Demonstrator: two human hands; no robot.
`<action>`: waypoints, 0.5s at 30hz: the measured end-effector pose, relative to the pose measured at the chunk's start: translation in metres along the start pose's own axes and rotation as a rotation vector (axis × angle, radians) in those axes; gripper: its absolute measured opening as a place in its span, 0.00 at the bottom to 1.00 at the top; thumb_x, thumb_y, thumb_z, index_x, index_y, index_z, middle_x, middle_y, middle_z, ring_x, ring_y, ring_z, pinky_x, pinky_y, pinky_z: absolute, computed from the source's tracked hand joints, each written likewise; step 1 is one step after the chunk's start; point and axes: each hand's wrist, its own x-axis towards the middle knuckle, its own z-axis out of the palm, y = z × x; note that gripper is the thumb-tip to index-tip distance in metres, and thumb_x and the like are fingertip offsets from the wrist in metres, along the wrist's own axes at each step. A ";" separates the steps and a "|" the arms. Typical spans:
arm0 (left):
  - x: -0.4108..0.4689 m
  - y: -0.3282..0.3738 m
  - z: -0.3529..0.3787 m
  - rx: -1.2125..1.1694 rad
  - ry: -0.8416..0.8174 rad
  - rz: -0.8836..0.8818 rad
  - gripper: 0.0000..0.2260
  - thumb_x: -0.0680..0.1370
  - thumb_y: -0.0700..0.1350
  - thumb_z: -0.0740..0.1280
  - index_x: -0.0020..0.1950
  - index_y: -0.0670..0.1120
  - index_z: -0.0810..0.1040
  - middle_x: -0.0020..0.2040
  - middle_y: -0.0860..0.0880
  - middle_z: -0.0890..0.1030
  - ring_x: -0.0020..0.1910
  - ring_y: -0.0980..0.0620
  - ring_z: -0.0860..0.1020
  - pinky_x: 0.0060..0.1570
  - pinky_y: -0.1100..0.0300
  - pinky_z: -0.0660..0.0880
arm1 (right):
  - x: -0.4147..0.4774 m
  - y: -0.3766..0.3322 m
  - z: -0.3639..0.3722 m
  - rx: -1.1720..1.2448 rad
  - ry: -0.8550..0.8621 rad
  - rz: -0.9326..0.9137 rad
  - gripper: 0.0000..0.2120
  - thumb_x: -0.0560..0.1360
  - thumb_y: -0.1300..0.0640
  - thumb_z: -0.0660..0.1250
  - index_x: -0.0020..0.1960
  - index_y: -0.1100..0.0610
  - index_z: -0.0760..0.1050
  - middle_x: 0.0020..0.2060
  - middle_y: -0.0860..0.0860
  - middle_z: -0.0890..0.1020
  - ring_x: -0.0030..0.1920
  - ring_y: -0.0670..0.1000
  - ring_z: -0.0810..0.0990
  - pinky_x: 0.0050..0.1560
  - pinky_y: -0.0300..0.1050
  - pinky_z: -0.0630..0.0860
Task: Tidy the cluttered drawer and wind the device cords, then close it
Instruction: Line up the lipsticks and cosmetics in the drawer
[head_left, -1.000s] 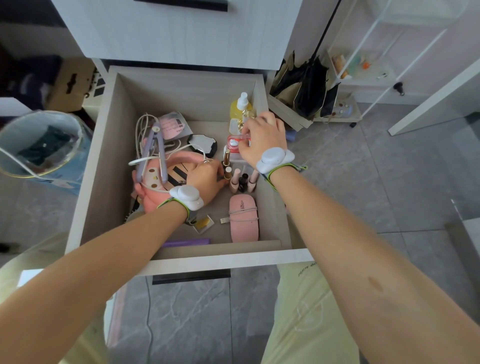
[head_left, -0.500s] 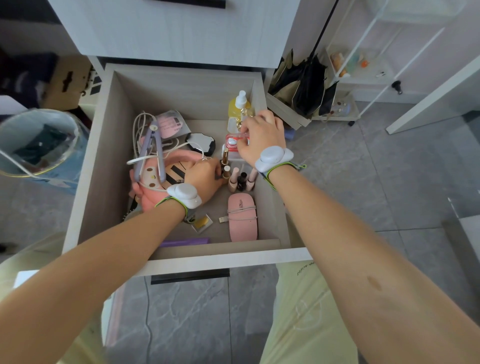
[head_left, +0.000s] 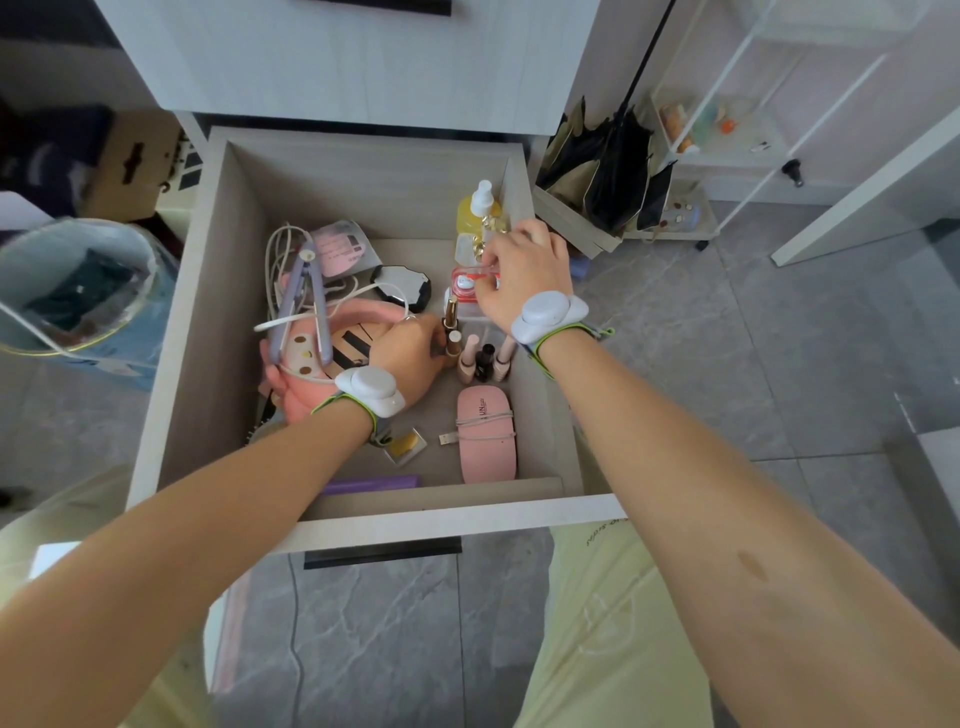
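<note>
At nine o'clock in the open pale wooden drawer (head_left: 208, 322), a lilac hair straightener (head_left: 296, 291) is laid across a pink cartoon-faced pouch (head_left: 301, 361). Its white cord (head_left: 270, 254) is left in loose loops toward eleven o'clock, so that cord is judged not yet wound. A black octagonal compact (head_left: 402, 286) is set flat near the centre.

The left hand (head_left: 410, 358) is placed at the pouch's right edge, with its fingertips brought to two gold-capped cosmetic tubes (head_left: 451, 312). These are probably being steadied upright. Whether one is actually pinched cannot be told, since the fingers are hidden behind the hand.

Just at three o'clock of that hand, three small nail-polish bottles (head_left: 485, 357) are stood in a close row. At five o'clock of the drawer, a pink oval nail lamp (head_left: 485, 436) is laid flat, with its own cord wrapped round it. That one is judged done.

At one o'clock, a small clear plastic box (head_left: 464, 285) with red-and-white contents is pinched at its top by the curled fingers of the right hand (head_left: 519, 280). It is apparently being squared beside the right wall. Behind it, in the far corner, a yellow spray bottle (head_left: 478, 210) is kept upright.
</note>
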 end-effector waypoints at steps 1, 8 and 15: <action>-0.001 0.000 -0.001 -0.002 0.004 -0.006 0.08 0.74 0.46 0.67 0.49 0.44 0.75 0.44 0.46 0.79 0.47 0.42 0.76 0.47 0.58 0.63 | 0.000 0.000 0.000 -0.001 0.000 -0.001 0.10 0.71 0.54 0.61 0.50 0.54 0.75 0.49 0.49 0.79 0.64 0.52 0.66 0.63 0.47 0.60; 0.003 -0.007 -0.032 -0.024 0.039 -0.030 0.07 0.70 0.43 0.70 0.47 0.46 0.77 0.45 0.47 0.80 0.45 0.45 0.78 0.44 0.56 0.73 | 0.000 0.001 0.001 0.048 0.014 -0.006 0.10 0.71 0.55 0.61 0.50 0.54 0.76 0.49 0.49 0.80 0.64 0.52 0.66 0.62 0.46 0.59; -0.016 -0.045 -0.079 0.093 -0.239 0.228 0.07 0.72 0.41 0.70 0.48 0.47 0.80 0.48 0.51 0.80 0.47 0.53 0.77 0.49 0.58 0.75 | -0.009 -0.007 -0.005 -0.004 0.047 -0.191 0.08 0.72 0.59 0.60 0.49 0.56 0.76 0.48 0.51 0.80 0.57 0.56 0.73 0.59 0.48 0.61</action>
